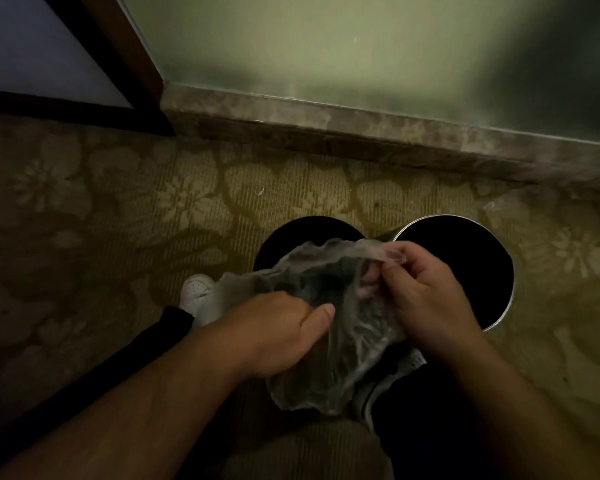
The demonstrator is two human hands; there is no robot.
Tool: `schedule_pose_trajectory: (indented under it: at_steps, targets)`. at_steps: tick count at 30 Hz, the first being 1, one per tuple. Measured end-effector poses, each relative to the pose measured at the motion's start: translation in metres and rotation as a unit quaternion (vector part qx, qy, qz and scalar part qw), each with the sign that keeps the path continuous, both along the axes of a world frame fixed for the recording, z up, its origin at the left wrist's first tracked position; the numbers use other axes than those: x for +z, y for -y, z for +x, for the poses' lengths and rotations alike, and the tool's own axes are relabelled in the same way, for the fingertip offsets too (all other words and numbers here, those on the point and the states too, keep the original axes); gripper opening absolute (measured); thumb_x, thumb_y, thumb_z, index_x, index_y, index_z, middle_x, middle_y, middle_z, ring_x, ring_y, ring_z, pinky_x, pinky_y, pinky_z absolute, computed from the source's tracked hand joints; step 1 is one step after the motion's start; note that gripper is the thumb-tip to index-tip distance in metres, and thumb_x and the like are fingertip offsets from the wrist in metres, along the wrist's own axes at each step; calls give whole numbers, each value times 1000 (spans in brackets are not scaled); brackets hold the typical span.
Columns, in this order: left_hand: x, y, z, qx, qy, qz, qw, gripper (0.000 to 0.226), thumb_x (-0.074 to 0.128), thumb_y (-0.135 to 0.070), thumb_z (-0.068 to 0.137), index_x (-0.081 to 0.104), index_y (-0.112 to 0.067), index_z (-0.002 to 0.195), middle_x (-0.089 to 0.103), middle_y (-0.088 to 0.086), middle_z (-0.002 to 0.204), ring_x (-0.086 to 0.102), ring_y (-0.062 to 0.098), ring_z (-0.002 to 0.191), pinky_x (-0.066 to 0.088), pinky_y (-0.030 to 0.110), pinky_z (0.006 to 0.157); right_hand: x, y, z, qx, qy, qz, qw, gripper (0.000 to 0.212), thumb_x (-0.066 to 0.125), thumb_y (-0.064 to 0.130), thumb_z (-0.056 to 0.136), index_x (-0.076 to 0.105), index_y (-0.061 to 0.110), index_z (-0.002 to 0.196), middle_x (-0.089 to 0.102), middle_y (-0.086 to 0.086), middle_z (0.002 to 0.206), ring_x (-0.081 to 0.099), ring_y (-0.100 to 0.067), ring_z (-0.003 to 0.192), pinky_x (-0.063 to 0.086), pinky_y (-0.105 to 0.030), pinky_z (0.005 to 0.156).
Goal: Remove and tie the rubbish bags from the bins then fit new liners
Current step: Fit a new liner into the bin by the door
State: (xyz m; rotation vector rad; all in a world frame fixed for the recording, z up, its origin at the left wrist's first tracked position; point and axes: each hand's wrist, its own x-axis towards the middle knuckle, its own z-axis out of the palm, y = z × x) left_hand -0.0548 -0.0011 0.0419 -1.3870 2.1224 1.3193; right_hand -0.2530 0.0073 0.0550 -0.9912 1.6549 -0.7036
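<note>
Both hands are clamped on a thin, see-through bag (343, 341), held in the air just over two round bins that stand side by side on the carpet (118, 209). The left hand (284, 332) grips the bag's lower left part, its fingers curled into the crumpled plastic and its thumb lying on top. The right hand (426, 299) pinches the bag's upper edge between thumb and fingers, and some of its fingers show through the film. The two hands are close together but not touching, with plastic bunched between them. The bag hangs crinkled and slack, and its lower end droops over a grey shoe (368, 396). It covers the near side of the left bin (291, 233), which looks dark all over. The right bin (512, 282) has a bright metal rim and a black inside; what lies inside either bin cannot be made out. A white shoe (196, 289) stands on the carpet left of the left bin, below a black trouser leg (174, 323). Beyond the bins a stone skirting (361, 129) runs along a green wall (326, 46), and a dark door frame (118, 46) meets it at the left.
</note>
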Motion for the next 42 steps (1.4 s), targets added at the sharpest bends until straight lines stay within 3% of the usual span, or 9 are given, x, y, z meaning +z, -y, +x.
schedule_pose_trajectory:
  at_steps: [3,5,12,22,24,28,32,36,42]
  targets:
    - [-6,-4,4,-18,93,-11,995,39,39,-61,95,54,-31,115,61,0,125,58,19,109,46,38,96,1,0,-2,-22,17,20,999,28,47,13,103,68,30,98,71,4,76,69,-13,68,56,-27,62]
    - [-11,-6,11,-22,129,-14,991,59,56,-61,86,43,-32,136,55,-3,134,55,19,118,43,38,103,2,1,-3,-28,20,56,998,30,47,9,101,65,31,108,70,5,76,66,-9,66,53,-22,57]
    - [-16,-5,17,-15,178,-57,982,116,75,-61,66,2,-35,152,37,-2,152,41,22,135,35,38,109,1,0,-10,-21,-83,97,992,34,56,24,99,52,31,132,64,8,98,65,-8,86,54,-31,69]
    - [-11,5,20,39,136,-9,990,128,71,-74,59,-10,-40,153,34,-9,156,39,16,138,37,37,107,-13,-4,-26,25,-253,123,959,95,78,22,80,21,26,156,31,-13,150,53,-29,117,49,-49,101]
    - [-15,7,16,66,99,-47,992,111,68,-63,77,-6,-34,155,39,0,154,43,20,136,39,35,104,-6,-8,-17,34,-321,23,946,83,73,18,78,33,20,151,40,-10,141,42,-30,127,41,-52,106]
    - [-30,9,19,106,70,-121,984,67,52,-31,98,14,-32,153,64,7,125,62,24,107,43,30,79,16,-12,6,176,-336,-252,890,26,47,14,70,68,15,86,61,2,85,58,-24,84,48,-39,75]
    - [-36,14,24,138,62,-87,985,84,63,-19,89,12,-34,154,51,9,142,52,27,126,42,31,94,-2,6,32,455,-299,-16,839,36,52,14,90,70,26,119,67,1,120,62,-20,112,51,-34,93]
    - [-37,22,25,123,96,-80,984,116,81,-41,70,0,-38,153,22,8,155,23,28,144,33,47,115,-33,21,37,340,-334,7,879,49,47,17,98,44,22,147,47,-3,148,48,-21,133,41,-36,106]
    - [-65,49,5,198,73,-184,960,71,62,-47,88,29,-30,149,31,4,147,28,27,136,35,51,110,-71,40,30,247,-443,-55,860,37,55,30,91,54,14,125,55,-12,121,54,-29,111,47,-50,99]
